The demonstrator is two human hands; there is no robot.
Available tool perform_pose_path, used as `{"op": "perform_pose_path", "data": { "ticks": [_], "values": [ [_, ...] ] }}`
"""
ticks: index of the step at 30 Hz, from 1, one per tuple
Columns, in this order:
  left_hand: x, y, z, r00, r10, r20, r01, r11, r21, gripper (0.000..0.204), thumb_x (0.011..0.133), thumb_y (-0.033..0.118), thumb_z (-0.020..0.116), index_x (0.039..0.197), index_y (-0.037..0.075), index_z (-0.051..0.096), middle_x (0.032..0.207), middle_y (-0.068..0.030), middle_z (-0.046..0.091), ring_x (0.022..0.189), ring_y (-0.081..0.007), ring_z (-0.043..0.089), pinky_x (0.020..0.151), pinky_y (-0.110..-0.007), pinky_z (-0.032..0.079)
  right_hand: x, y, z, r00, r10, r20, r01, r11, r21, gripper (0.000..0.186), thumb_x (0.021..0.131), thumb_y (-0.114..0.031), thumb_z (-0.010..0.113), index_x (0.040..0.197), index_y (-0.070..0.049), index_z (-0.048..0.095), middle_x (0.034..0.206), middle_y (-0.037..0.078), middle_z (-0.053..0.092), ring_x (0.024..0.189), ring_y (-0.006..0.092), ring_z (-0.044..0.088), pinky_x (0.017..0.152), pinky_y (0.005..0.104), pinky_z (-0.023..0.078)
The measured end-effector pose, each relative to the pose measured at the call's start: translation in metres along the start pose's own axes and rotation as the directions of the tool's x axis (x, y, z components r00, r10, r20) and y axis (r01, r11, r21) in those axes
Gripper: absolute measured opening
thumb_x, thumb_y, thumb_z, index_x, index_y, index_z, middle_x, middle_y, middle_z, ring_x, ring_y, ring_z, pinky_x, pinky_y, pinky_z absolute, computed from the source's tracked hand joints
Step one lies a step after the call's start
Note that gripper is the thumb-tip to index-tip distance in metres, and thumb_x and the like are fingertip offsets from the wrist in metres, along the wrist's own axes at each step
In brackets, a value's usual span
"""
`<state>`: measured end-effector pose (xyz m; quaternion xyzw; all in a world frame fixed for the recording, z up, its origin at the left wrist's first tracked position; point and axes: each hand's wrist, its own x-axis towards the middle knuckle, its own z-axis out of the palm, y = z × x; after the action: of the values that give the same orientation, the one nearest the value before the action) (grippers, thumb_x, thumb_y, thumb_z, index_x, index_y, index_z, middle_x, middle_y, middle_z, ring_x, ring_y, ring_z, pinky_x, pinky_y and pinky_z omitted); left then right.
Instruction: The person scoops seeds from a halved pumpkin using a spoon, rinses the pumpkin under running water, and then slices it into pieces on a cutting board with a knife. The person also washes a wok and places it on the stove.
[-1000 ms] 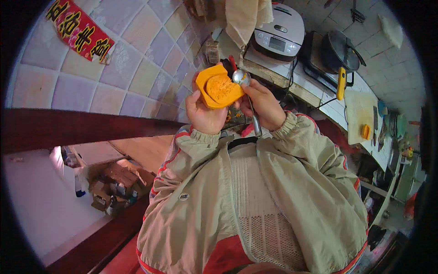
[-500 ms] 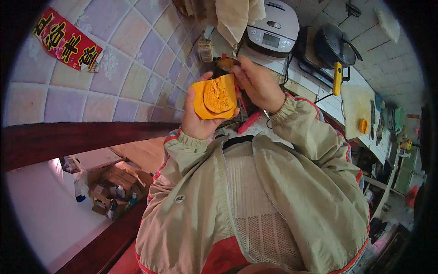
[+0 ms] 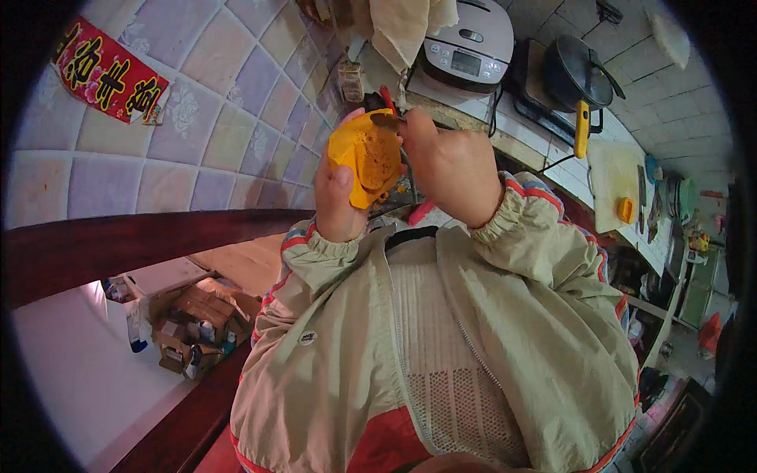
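My left hand (image 3: pixel 337 195) is wrapped around a thick piece of orange pumpkin (image 3: pixel 371 162), its thumb lying across the near side. The hollowed, fibrous inside of the piece is tilted toward the right. My right hand (image 3: pixel 456 162) is closed on what looks like a spoon (image 3: pixel 386 121). Its dark, rounded end touches the pumpkin's upper rim, while the handle is hidden within my fingers. Both hands are close together in front of my chest, just right of the tiled wall.
Behind my hands stand a rice cooker (image 3: pixel 465 59) and, farther right, a dark pan (image 3: pixel 577 75) with a yellow handle. A cutting board (image 3: pixel 615 169) on the right counter bears a small orange piece (image 3: pixel 625 210), with a knife (image 3: pixel 641 197) alongside. The tiled wall (image 3: pixel 181 126) borders the left.
The pumpkin has turned in my left hand, its hollow swinging from facing me toward the right. My right hand has rotated and brought the spoon down onto the pumpkin's rim.
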<state>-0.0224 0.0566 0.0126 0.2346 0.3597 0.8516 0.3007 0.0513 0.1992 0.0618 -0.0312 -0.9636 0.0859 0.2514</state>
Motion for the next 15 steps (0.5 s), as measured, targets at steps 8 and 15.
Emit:
{"op": "perform_pose_path", "data": {
  "ticks": [8,15],
  "values": [
    [-0.002,-0.002,-0.002,1.0,-0.009,-0.024,0.01,1.0,0.025,0.08,0.084,0.043,0.064,0.141,0.0,0.029,0.131,-0.0136,0.048,0.115,-0.0243,0.053,0.092,-0.041,0.049,-0.002,-0.006,0.0,0.995,0.049,0.087,-0.048,0.999,-0.01,0.014,0.084,-0.016,0.06,0.084,-0.008,0.049,0.05,0.008,0.052,0.044,0.0282,0.056,0.039,0.039,0.042],
    [-0.002,0.011,0.013,0.998,0.061,-0.004,-0.06,0.997,0.055,0.085,0.081,0.043,0.068,0.142,0.0,0.027,0.132,-0.0124,0.047,0.116,-0.0239,0.053,0.093,-0.04,0.049,0.001,-0.012,-0.02,0.99,0.053,-0.129,-0.042,0.995,0.087,0.016,0.077,-0.012,0.06,0.084,-0.007,0.046,0.05,0.007,0.053,0.044,0.0261,0.057,0.037,0.0372,0.041]
  ]
}}
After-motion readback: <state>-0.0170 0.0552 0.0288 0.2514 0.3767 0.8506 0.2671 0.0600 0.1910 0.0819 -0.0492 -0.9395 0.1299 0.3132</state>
